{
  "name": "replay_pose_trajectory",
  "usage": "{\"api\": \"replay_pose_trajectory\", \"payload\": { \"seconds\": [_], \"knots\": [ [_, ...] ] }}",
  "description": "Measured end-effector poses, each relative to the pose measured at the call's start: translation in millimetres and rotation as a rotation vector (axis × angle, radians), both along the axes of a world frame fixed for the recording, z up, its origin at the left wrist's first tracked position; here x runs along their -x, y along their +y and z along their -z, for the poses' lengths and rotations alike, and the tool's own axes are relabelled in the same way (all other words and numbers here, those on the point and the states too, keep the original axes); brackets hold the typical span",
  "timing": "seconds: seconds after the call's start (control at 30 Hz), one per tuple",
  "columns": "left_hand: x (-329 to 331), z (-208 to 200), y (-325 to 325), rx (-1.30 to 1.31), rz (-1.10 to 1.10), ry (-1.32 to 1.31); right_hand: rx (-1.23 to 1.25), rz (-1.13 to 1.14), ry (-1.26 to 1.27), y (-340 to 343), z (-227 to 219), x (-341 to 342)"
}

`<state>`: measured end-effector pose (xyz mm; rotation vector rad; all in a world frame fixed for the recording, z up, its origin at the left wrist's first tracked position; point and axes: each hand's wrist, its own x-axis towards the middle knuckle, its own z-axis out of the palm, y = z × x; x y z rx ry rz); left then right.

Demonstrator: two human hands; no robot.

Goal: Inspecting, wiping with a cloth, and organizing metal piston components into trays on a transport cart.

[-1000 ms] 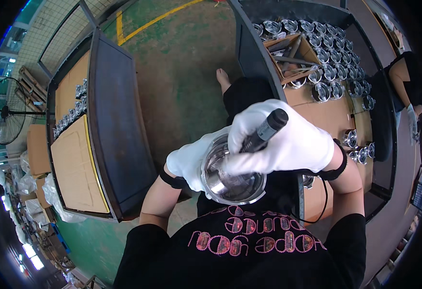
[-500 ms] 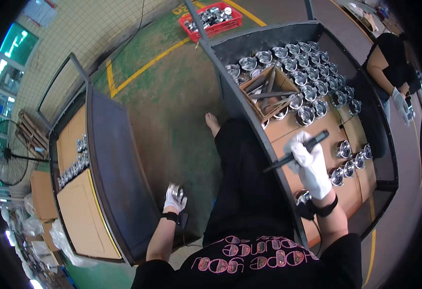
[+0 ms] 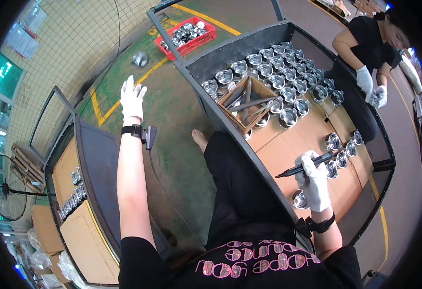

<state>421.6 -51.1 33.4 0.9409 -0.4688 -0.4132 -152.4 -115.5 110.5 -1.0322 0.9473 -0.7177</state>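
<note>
Forward and left of the body, the white-gloved left hand (image 3: 133, 100) is hovering over a green floor (image 3: 167, 113), palm open and fingers spread wide. Beyond its fingertips and apart from them, a blurred metal part (image 3: 140, 59) is showing; whether it is in the air or on the floor is impossible to tell. Nearby, a red crate (image 3: 191, 46) is holding a heap of metal pieces.

The right hand (image 3: 315, 185), also gloved, is gripping a black marker (image 3: 292, 171), its tip pointing left, above the cardboard lining (image 3: 278, 149) of a dark metal cart (image 3: 259, 166). Beside this hand, a few shiny cups (image 3: 332, 141) are sitting on the cardboard. Farther along, rows of similar cups (image 3: 288, 118) are standing around an open box (image 3: 235, 123) of long grey strips (image 3: 249, 103).

Across the cart, a co-worker (image 3: 362, 41) in white gloves is handling a shiny piece (image 3: 378, 98). At left, a second cart (image 3: 102, 159) is standing near a black fan (image 3: 8, 189).
</note>
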Motion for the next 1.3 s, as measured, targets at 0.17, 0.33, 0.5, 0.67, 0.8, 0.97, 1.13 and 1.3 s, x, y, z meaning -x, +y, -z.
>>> {"api": "replay_pose_trajectory", "payload": {
  "seconds": [0.17, 0.33, 0.5, 0.67, 0.8, 0.97, 1.13, 1.3],
  "knots": [
    [125.1, 4.9, 14.5, -0.401, 0.136, -0.256, -0.074, -0.015, -0.003, 3.1, 5.7, -6.0],
    [268.0, 65.4, 93.8, -0.703, 0.649, 0.089, -0.056, -0.083, 0.052, -1.2, 11.1, -17.1],
    [358.4, 23.6, 122.8, -0.659, 0.825, -0.319, -0.092, -0.212, 0.055, 4.1, 0.2, -48.1],
    [370.3, -35.2, 115.4, -0.55, 0.658, -0.982, 0.14, -0.309, -0.054, 5.9, -12.8, -75.8],
    [368.4, -56.5, 112.7, -0.585, 0.649, -0.937, 0.098, -0.386, -0.161, 1.5, -17.3, -82.3],
    [367.7, -55.3, 114.0, -0.571, 0.619, -0.965, 0.116, -0.491, -0.085, 5.5, -15.8, -82.3],
    [366.0, -38.9, 117.0, -0.611, 0.708, -0.993, 0.191, -0.661, 0.041, 27.5, 4.8, -82.5],
    [362.0, -37.0, 102.0, -0.652, 0.83, -0.559, 0.163, -0.543, 0.204, 12.7, 31.6, -100.6]
  ]
}}
